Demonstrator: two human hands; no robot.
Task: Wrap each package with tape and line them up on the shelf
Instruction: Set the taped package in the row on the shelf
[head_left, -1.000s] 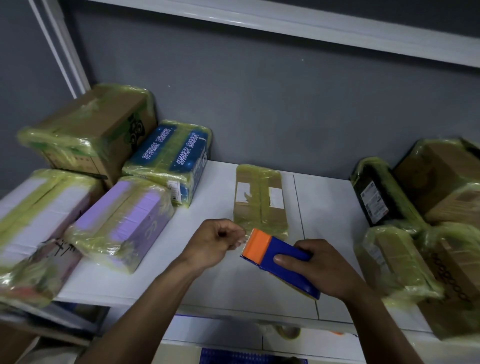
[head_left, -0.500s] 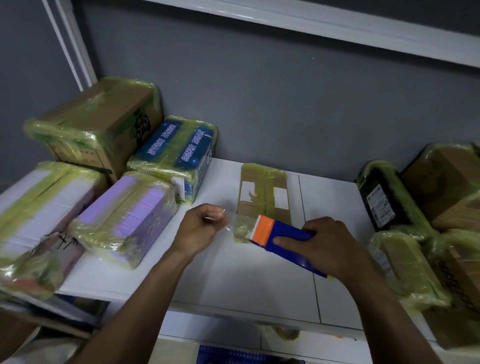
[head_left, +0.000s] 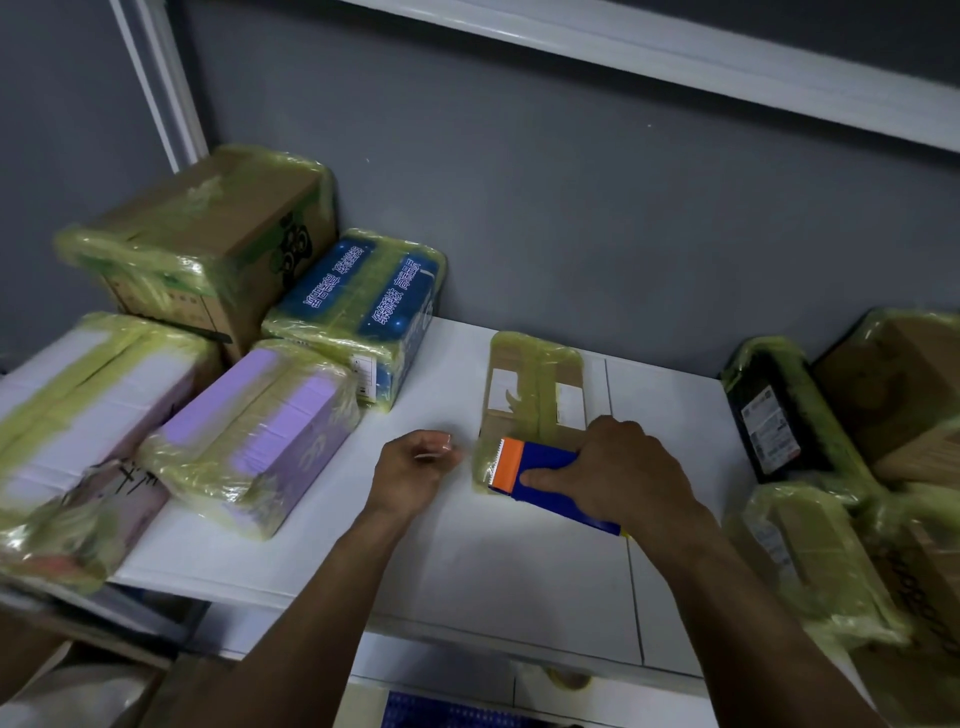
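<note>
A flat brown package (head_left: 535, 395) wrapped in yellowish tape lies on the white shelf (head_left: 519, 566) near its middle. My right hand (head_left: 623, 473) grips a blue tape dispenser (head_left: 545, 475) with an orange serrated head, resting against the package's near end. My left hand (head_left: 415, 467), just left of the dispenser, pinches the end of a clear strip of tape stretched from it.
Wrapped boxes crowd the left: a brown carton (head_left: 208, 244), a blue box (head_left: 363, 306), a purple box (head_left: 254, 431) and a white one (head_left: 88, 400). More wrapped parcels, one black (head_left: 774, 410), are stacked at the right. A grey wall stands behind.
The right hand has carried the dispenser forward onto the near end of the flat package. The left hand has drawn away to the left, pulling out a strip of tape.
</note>
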